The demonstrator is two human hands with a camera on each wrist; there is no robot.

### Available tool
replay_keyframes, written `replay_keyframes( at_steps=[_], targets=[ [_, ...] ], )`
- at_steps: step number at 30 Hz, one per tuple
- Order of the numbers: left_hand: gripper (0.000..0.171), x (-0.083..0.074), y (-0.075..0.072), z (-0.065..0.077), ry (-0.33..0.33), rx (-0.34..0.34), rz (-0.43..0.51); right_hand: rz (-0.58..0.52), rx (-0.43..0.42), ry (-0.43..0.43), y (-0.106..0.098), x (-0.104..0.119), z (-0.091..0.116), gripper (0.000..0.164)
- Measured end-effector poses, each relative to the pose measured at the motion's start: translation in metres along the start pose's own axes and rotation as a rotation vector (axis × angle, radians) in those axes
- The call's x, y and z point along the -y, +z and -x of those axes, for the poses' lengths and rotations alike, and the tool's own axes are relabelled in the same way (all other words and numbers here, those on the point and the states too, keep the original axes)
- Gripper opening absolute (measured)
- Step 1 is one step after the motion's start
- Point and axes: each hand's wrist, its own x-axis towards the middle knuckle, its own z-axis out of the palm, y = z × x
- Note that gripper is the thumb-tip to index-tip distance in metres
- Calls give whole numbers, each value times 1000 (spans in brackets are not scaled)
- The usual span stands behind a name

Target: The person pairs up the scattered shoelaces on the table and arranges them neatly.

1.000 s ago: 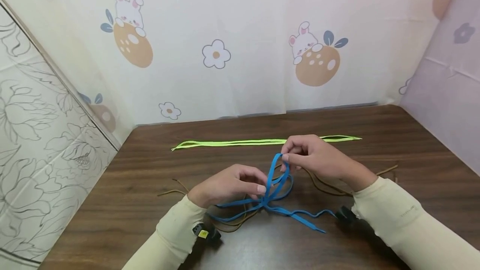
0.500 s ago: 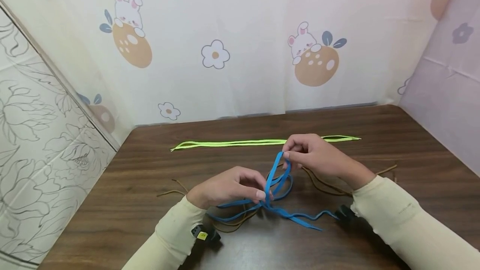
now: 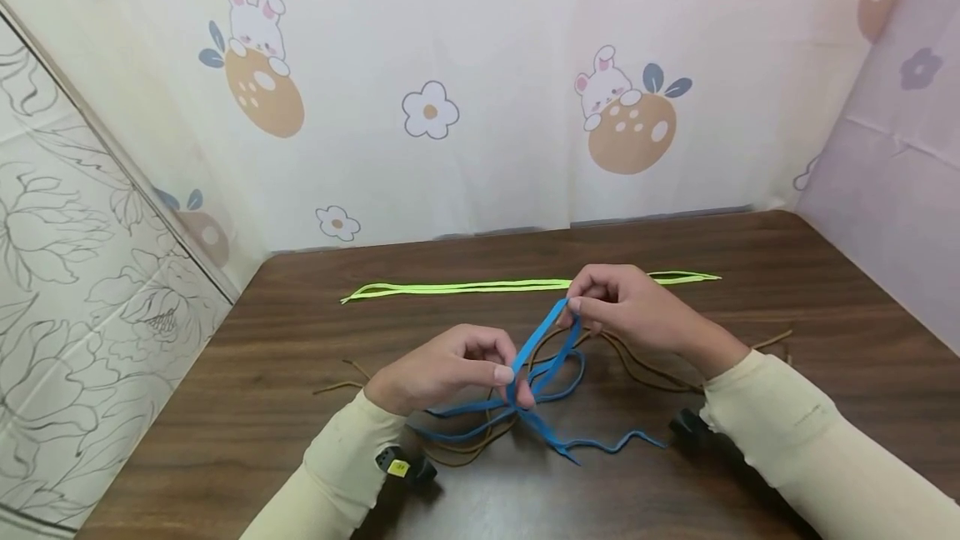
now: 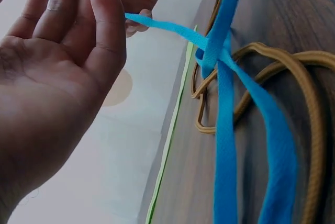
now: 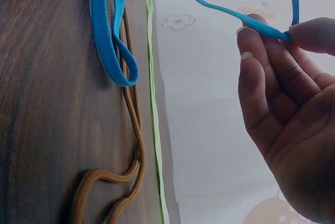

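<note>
A flat blue shoelace (image 3: 540, 340) rises off the table between my hands. My left hand (image 3: 450, 367) pinches it between thumb and fingers, low on the left. Higher and to the right, my right hand (image 3: 633, 307) pinches the same lace with thumb and forefinger; the right wrist view shows the blue lace (image 5: 264, 28) bent over those fingertips. Below the left fingers its strands cross, with loops on the table and two ends trailing toward the front right. In the left wrist view a blue crossing (image 4: 214, 51) lies beside the left hand (image 4: 63, 51); the exact knotting is unclear.
A brown round shoelace (image 3: 637, 373) lies under and behind the blue one, its ends spreading left and right. Farther back, a yellow-green shoelace (image 3: 465, 286) stretches across the wooden table (image 3: 285, 440). A patterned cloth wall (image 3: 495, 165) stands behind the table.
My left hand has shifted left and the strand between both hands has lengthened. The loose front end of the blue shoelace has slid left. My right hand has risen slightly, still pinching.
</note>
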Motion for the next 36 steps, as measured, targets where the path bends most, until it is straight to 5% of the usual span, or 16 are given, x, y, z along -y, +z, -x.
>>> replay_keyframes(
  at_steps=[9, 36],
  targets=[
    [22, -9, -1, 4, 38, 7, -47, 14, -51, -60, -2, 0, 0, 6],
    [18, -22, -16, 15, 296, 8, 39, 19, -173, -33, -14, -11, 3, 13]
  ],
)
